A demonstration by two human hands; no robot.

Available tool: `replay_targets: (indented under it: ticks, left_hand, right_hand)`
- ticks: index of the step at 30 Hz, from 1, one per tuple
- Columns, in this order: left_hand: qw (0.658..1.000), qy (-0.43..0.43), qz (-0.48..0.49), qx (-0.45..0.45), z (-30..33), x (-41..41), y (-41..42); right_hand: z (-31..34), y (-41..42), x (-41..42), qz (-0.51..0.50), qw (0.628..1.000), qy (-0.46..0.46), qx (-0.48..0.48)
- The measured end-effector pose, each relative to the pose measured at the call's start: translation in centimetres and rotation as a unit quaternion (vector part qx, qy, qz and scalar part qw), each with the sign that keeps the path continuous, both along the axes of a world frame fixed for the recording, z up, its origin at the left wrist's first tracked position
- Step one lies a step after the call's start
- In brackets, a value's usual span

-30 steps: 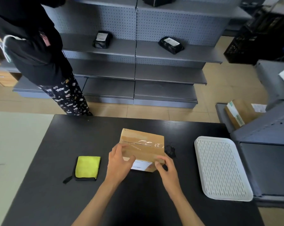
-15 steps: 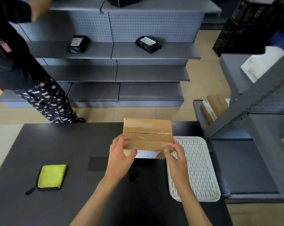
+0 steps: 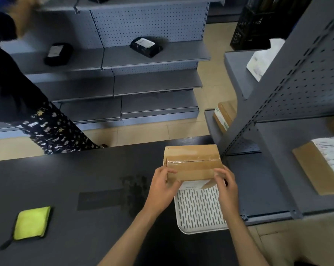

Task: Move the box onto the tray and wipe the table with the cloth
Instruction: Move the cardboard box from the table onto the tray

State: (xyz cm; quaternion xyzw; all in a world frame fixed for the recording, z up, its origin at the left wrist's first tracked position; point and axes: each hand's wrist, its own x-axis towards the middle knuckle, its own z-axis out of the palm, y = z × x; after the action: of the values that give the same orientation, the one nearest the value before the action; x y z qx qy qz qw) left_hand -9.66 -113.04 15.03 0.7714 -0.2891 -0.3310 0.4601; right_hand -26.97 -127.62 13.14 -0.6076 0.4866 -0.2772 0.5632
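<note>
A taped brown cardboard box (image 3: 193, 163) is over the far end of the white slotted tray (image 3: 198, 210), at the right edge of the black table (image 3: 85, 179). My left hand (image 3: 162, 186) grips the box's near-left corner and my right hand (image 3: 226, 186) grips its near-right corner. Whether the box rests on the tray or hangs just above it, I cannot tell. A folded yellow cloth (image 3: 31, 222) with a dark edge lies flat on the table at the near left, far from both hands.
A dark smudge (image 3: 133, 186) marks the table left of the tray. A grey shelf unit (image 3: 277, 169) stands right against the table, with a flat brown parcel (image 3: 323, 166) on it. Another person (image 3: 28, 104) stands beyond the table's far-left side, before grey shelves.
Both hands carried the box to the right, from the middle of the table to over the tray's far end. The view swung right with it; the cloth stayed put.
</note>
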Motion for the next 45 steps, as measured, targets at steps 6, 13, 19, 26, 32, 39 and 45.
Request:
replay_targets:
  ticks: [6, 13, 19, 26, 32, 39, 45]
  left_hand:
    - [0.999, 0.016, -0.036, 0.02, -1.4, -1.6, -2.2]
    - [0.998, 0.037, -0.036, 0.045, -2.3, -2.3, -3.5]
    - [0.995, 0.038, -0.066, 0.063, -2.1, -1.5, -3.3]
    - [0.99, 0.005, -0.109, 0.086, -1.4, 0.3, -0.5]
    - [0.953, -0.211, -0.133, 0.169, -0.5, 3.0, 6.3]
    - [0.899, -0.323, -0.133, 0.265, -2.3, 7.3, 16.8]
    - [0.897, -0.308, -0.104, 0.3, -4.0, 11.5, 27.1]
  right_hand:
    - [-1.7, -2.1, -1.5, -0.026, 1.0, 0.004, 0.013]
    - [-3.2, -3.5, -1.7, -0.017, 0.999, 0.015, 0.023]
    - [-3.1, -3.8, -0.8, -0.017, 0.999, 0.025, 0.017]
    - [-1.7, -2.0, -0.2, 0.047, 0.962, 0.227, -0.147]
    - [-0.2, 4.4, 3.8, 0.251, 0.881, 0.275, -0.292]
    - [-0.7, 13.6, 9.8, 0.36, 0.823, 0.296, -0.326]
    - [-0.9, 22.2, 15.2, 0.431, 0.778, 0.32, -0.328]
